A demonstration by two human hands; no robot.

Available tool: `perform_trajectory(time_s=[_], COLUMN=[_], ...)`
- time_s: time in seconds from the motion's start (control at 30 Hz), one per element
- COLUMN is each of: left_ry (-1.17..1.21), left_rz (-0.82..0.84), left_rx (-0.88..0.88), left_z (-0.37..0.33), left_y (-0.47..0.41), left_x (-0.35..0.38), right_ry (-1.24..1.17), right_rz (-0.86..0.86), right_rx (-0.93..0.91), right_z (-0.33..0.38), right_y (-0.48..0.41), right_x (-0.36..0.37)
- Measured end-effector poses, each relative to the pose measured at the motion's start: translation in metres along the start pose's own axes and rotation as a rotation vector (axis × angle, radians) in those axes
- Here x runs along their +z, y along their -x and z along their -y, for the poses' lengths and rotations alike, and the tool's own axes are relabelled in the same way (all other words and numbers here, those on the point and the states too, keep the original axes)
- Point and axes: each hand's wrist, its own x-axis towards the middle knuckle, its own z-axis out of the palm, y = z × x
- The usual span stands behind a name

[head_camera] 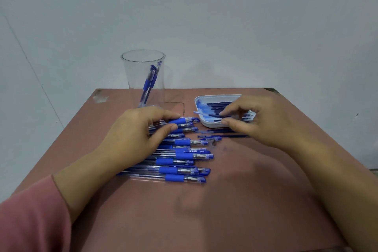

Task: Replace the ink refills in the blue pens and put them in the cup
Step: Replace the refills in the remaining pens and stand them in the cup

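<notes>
Head cam, looking down at the surface (pixel 204 210). Left grip (pixel 141 131) is pinching a pen (pixel 184 121) between thumb and fingers, the one at the far end of the pile (pixel 180 157) of blue pens lying side by side in the middle. Right grip (pixel 257 122) has a refill (pixel 211 115) nipped between thumb and forefinger, just over the near-left corner of the white tray (pixel 198 100), which has more refills in it. That refill sticks out left of the fingertips, toward the pen, but they're not touching. A few spares (pixel 225 134) lie on the surface just in front of the tray. Clear cup (pixel 133 80) stands back left, two finished pens (pixel 150 80) leaning inside.
</notes>
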Motion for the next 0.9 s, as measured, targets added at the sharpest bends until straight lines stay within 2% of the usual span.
perform_trajectory(time_s=[0.23,0.63,0.8,0.9], left_ry=[0.000,0.036,0.047,0.045], left_rz=[-0.001,-0.008,-0.017,-0.006], left_rx=[-0.008,0.002,-0.014,-0.023], left_z=[0.002,0.001,0.002,0.001], left_y=[-0.001,-0.003,-0.003,-0.003], left_x=[0.000,0.000,-0.001,-0.001], right_ry=[-0.160,-0.237,-0.192,-0.201], right_rz=[-0.016,0.021,-0.052,-0.029], right_rx=[0.065,0.070,0.023,0.018], right_z=[0.002,0.003,-0.001,0.001], right_y=[0.006,0.007,0.005,0.005], right_x=[0.012,0.015,0.011,0.012])
